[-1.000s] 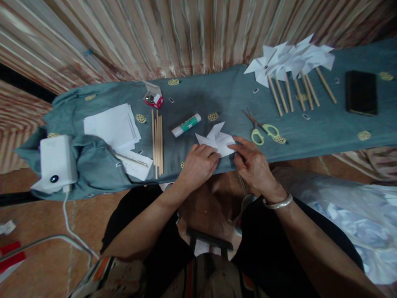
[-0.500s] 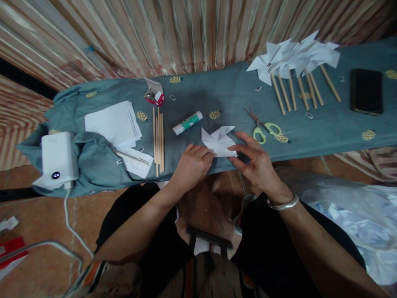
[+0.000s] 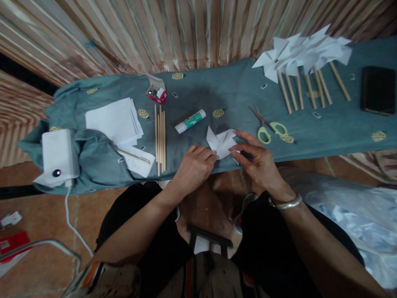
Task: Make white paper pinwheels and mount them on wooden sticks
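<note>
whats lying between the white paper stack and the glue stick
In the head view, a row of wooden sticks lies between the paper stack and the glue stick.

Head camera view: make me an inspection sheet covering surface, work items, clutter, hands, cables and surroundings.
Surface: teal pineapple-print cloth, bunched at left.
Job's things: paper pinwheel between the hands; glue stick, loose wooden sticks and scissors, blades slightly apart; open red box of small metal pieces; paper sheets; pinwheels on sticks, overlapping.
Clutter: black phone; pen on a paper slip.
Hands: left hand and right hand touch opposite sides of the paper pinwheel; grip unclear.
Cables: white cable plugged into white device, dropping off the table edge.
Surroundings: striped curtain behind; plastic bag at right.
</note>
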`<state>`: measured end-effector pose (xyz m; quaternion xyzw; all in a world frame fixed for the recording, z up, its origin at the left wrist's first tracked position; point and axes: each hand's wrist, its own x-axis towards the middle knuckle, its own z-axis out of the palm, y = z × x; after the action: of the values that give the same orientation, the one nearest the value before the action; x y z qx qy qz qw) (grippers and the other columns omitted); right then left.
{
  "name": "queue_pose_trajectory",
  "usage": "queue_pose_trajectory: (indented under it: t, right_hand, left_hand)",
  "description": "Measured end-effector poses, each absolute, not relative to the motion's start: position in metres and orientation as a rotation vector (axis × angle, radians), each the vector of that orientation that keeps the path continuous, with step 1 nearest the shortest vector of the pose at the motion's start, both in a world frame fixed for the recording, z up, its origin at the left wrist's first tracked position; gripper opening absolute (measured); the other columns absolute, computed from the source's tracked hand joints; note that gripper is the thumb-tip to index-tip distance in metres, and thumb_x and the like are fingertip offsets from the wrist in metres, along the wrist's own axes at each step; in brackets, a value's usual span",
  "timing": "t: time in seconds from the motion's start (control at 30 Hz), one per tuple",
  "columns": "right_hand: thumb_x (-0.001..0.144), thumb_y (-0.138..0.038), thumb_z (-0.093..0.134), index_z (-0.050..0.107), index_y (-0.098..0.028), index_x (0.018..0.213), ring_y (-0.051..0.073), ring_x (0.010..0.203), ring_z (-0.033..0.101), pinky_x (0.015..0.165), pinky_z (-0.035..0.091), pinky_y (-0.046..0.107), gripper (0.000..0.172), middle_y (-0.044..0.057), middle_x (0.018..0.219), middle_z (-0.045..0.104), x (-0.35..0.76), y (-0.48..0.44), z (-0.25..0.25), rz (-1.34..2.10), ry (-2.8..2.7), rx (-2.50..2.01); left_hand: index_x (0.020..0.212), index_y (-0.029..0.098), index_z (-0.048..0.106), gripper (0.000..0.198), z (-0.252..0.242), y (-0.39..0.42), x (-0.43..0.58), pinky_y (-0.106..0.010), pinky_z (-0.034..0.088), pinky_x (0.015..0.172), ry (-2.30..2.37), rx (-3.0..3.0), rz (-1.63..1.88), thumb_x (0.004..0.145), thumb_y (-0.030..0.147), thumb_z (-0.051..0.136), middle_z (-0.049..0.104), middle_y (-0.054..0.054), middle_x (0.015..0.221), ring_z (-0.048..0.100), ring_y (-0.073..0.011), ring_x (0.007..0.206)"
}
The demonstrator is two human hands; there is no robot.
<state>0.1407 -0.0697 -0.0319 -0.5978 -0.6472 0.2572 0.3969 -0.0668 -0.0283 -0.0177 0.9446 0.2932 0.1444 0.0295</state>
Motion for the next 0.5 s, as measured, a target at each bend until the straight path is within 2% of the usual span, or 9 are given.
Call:
queue_pose_trajectory:
  t: [0.1, 0.3, 0.5]
  right_hand:
    - [0.087, -0.031, 0.063, 0.072, -0.026, 0.087, 0.028, 0.126, 0.055, 0.109, 0.041, 0.052, 0.011, 0.005, 0.137, 0.059, 0.139, -0.067, -0.034, 0.625, -1.654, -1.532]
    - [0.085, -0.026, 0.064, 0.071, -0.023, 0.084, 0.029, 0.127, 0.054, 0.108, 0.042, 0.052, 0.008, 0.008, 0.137, 0.059, 0.134, -0.063, -0.039, 0.515, -1.711, -1.573]
    - [0.083, -0.026, 0.065, 0.07, -0.023, 0.079, 0.03, 0.125, 0.056, 0.106, 0.044, 0.052, 0.008, 0.009, 0.134, 0.06, 0.131, -0.061, -0.043, 0.417, -1.698, -1.616]
  left_hand:
    - [0.096, 0.014, 0.066, 0.017, -0.019, -0.03, -0.065, -0.035, 0.041, 0.076, 0.902, 2.889, 0.476, 0.095, 0.019, 0.049, 0.071, -0.006, 0.092, 0.061, -0.021, 0.086]
    - [0.121, 0.013, 0.057, 0.027, -0.023, -0.036, -0.06, -0.034, 0.044, 0.078, 0.847, 2.842, 0.536, 0.097, 0.018, 0.046, 0.07, -0.006, 0.101, 0.061, -0.02, 0.092]
    - [0.114, 0.013, 0.062, 0.024, -0.027, -0.035, -0.057, -0.033, 0.048, 0.078, 0.832, 2.786, 0.52, 0.097, 0.019, 0.047, 0.069, -0.007, 0.103, 0.059, -0.0208, 0.094]
